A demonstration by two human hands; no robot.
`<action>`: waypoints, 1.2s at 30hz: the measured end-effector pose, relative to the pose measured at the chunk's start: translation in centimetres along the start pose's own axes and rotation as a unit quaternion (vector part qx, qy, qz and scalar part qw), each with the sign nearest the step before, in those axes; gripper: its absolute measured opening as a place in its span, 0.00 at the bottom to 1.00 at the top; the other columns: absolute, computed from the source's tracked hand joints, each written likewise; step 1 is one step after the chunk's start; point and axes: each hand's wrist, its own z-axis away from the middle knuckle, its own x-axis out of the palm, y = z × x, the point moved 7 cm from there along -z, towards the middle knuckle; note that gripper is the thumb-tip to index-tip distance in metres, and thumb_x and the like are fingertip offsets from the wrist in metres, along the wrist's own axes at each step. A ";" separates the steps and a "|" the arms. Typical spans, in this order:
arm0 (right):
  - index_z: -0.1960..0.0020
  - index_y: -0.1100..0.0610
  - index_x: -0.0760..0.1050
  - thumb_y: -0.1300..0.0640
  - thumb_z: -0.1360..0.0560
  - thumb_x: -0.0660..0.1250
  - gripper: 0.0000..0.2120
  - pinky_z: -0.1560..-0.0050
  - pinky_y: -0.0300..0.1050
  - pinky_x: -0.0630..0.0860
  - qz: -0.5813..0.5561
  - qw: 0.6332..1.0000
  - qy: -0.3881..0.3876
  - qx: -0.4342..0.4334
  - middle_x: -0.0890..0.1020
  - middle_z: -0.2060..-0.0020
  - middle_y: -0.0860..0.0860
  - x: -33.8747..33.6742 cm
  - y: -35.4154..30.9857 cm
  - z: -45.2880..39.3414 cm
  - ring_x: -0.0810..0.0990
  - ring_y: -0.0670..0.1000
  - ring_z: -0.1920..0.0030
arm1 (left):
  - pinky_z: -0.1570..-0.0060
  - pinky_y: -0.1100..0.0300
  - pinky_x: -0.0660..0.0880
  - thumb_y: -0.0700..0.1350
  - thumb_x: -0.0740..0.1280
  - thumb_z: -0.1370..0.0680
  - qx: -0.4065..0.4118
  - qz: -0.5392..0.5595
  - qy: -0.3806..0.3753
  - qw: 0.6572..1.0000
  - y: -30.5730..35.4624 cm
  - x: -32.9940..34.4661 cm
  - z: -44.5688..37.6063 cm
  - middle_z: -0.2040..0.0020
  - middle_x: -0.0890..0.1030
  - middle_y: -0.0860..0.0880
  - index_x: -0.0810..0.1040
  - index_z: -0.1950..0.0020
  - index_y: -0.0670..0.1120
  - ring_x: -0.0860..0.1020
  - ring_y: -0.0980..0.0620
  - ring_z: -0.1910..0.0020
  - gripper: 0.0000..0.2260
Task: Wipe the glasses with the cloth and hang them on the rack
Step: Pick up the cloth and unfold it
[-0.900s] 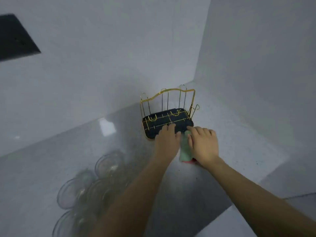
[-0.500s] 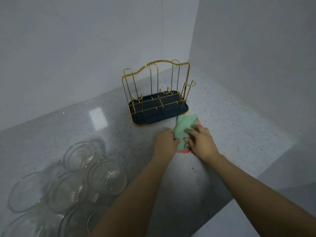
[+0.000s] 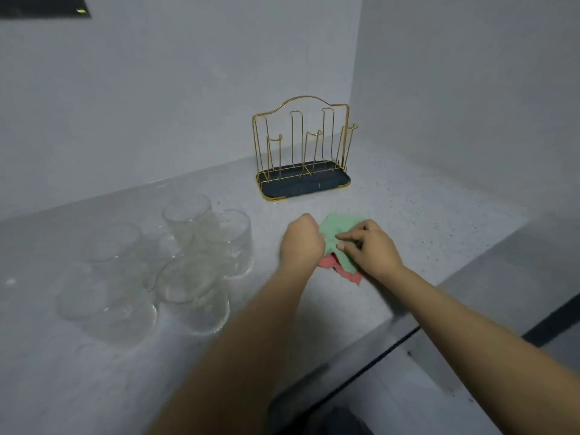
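**Cloth Gripped at Counter Corner**

The grey speckled counter meets two plain grey walls. The gold wire rack stands in the corner. The left hand clenches the green cloth; the right hand pinches it. A pink layer, possibly a second cloth, shows beneath. The glasses cluster at left, blurred.

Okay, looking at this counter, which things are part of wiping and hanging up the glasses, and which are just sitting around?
Part of the job:
- cloth, gripped by the left hand and the right hand
- glasses, clustered on the counter
- rack, nothing hanging on it yet

Just there:
- counter
- dark panel on the wall
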 end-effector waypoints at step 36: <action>0.59 0.55 0.83 0.60 0.33 0.76 0.04 0.62 0.23 0.69 -0.082 0.991 -0.100 -0.014 0.81 0.60 0.46 -3.4 1.5 8.0 0.77 0.41 0.60 | 0.64 0.70 0.72 0.36 0.74 0.27 0.067 -0.058 -0.081 0.993 -4.6 -3.1 9.2 0.53 0.85 0.44 0.85 0.54 0.37 0.78 0.54 0.58 0.04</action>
